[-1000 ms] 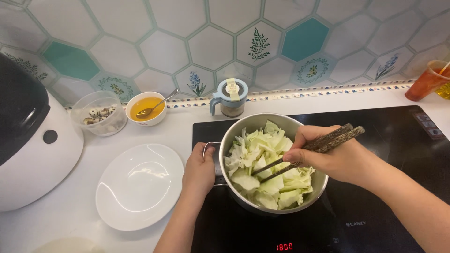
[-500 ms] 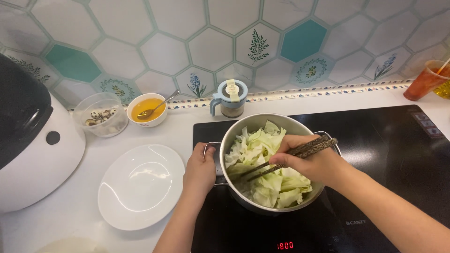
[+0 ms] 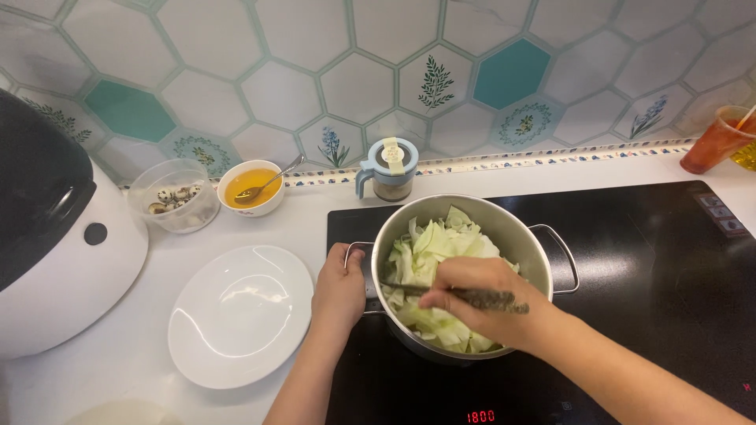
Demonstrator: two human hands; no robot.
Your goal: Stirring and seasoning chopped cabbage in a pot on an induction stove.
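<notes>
A steel pot (image 3: 520, 236) full of pale green cabbage pieces (image 3: 437, 244) stands on the black induction hob (image 3: 654, 283). My left hand (image 3: 340, 287) grips the pot's left handle. My right hand (image 3: 480, 295) is over the pot, shut on a pair of dark chopsticks (image 3: 472, 296) whose tips reach left into the cabbage.
An empty white plate (image 3: 240, 315) lies left of the hob. Behind it are a bowl of yellow liquid with a spoon (image 3: 252, 187), a clear tub of speckled eggs (image 3: 173, 197) and a small blue-lidded jar (image 3: 391, 169). A white rice cooker (image 3: 55, 236) stands far left, an orange cup (image 3: 717, 142) far right.
My right hand has swung the chopsticks from the pot's right side toward the left and lower, pushing through the cabbage. My left hand stays on the handle.
</notes>
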